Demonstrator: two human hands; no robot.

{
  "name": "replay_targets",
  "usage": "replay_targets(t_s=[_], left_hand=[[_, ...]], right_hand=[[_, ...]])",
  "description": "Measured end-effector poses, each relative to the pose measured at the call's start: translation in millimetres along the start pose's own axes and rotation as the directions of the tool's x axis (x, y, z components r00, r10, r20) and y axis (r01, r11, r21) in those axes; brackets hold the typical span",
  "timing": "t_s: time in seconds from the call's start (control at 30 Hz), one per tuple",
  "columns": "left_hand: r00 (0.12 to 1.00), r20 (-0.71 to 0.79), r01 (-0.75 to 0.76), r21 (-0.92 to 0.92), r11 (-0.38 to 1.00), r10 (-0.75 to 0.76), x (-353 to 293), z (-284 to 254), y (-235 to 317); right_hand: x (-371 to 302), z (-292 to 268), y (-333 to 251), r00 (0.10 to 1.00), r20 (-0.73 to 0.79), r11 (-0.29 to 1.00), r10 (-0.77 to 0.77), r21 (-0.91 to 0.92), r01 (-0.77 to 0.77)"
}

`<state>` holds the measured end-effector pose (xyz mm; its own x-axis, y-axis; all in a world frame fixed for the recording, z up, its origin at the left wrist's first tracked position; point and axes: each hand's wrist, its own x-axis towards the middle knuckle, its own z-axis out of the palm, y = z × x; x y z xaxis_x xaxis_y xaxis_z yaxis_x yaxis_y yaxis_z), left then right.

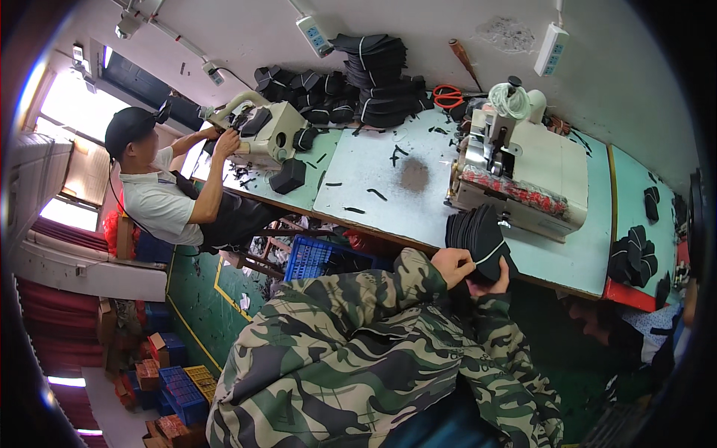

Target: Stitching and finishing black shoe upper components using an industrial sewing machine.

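At the table's front edge I hold a thick stack of black, curved flat pieces, fanned at its left side. A thin white tie runs across the stack. My left hand is closed at the stack's near left side, its fingertips pinching the end of the tie. My right hand is wrapped round the near right end of the stack, supporting it from below; part of its fingers is hidden. Just beyond the stack stands a cream sewing machine with red-smeared front, a coil of white cord on top.
Tied black bundles pile against the wall, with red-handled scissors beside them. Black scraps lie on the pale tabletop. A co-worker works at another machine on the left. A blue crate sits below the table.
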<state>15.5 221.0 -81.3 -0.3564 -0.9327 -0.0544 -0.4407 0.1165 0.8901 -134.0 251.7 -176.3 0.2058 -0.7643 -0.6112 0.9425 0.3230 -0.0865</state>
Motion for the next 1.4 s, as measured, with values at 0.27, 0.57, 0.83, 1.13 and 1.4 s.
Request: replay_targets(t_s=[0.27, 0.57, 0.83, 1.13, 1.4], left_hand=[[0.915, -0.399, 0.141, 0.185, 0.973, -0.057, 127, -162, -72], [0.838, -0.435, 0.083, 0.699, 0.71, 0.33, 248, -199, -79], [0.752, 0.656, -0.541, 0.561, 0.626, 0.061, 49, -78, 24], [0.863, 0.503, -0.313, 0.617, 0.723, -0.056, 53, -75, -6], [0.855, 0.516, -0.336, 0.632, 0.698, -0.055, 47, -70, -1]], right_hand=[[-60, 30, 11, 0.987, 0.122, 0.919, -0.109, -0.366, 0.147], [-42, 45, 29, 0.957, -0.041, 0.867, -0.287, -0.436, 0.241], [21, 18, 44, 0.884, 0.017, 0.558, -0.467, -0.77, 0.309], [4, 35, 32, 0.991, -0.117, 0.879, -0.064, -0.477, 0.001], [2, 38, 33, 0.976, -0.148, 0.808, -0.161, -0.588, 0.044]])
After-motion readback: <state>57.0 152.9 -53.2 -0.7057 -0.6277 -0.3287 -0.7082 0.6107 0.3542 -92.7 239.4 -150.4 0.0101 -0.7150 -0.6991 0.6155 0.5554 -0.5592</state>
